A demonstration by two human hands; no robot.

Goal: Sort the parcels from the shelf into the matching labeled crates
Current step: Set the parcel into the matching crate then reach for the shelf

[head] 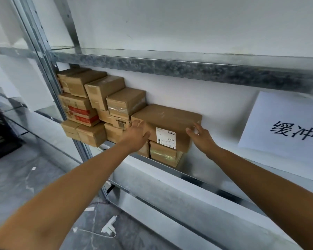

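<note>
A big brown parcel (167,118) is seen on the metal shelf (170,170), close to the white wall. It is stacked on top of smaller boxes. One of these, a box wrapped in shiny tape (163,156), is seen right under it.

The big brown parcel is held at both ends. The left hand (135,132) is wrapped round its left end, with the thumb laid on the front. The right hand (200,137) is wrapped round its right end, with the thumb on the front and the fingers bent round the corner.

A white label (166,139) is stuck on the front of the big brown parcel. A small bar code and lines of tiny print are seen on it, but the words are too small to be read.

To the left, a pile of brown boxes (105,98) is stacked beside the shelf post. A box with red bands (79,112) is found in this pile. Pale writing is printed on the red, but it cannot be read.

At the right, a white paper sign (282,123) is seen against the wall. Two big black signs, "缓冲", are written on it. A third one is cut off by the edge of the view.

A black crate (0,130) is seen far off to the left, low down on the grey floor.
</note>
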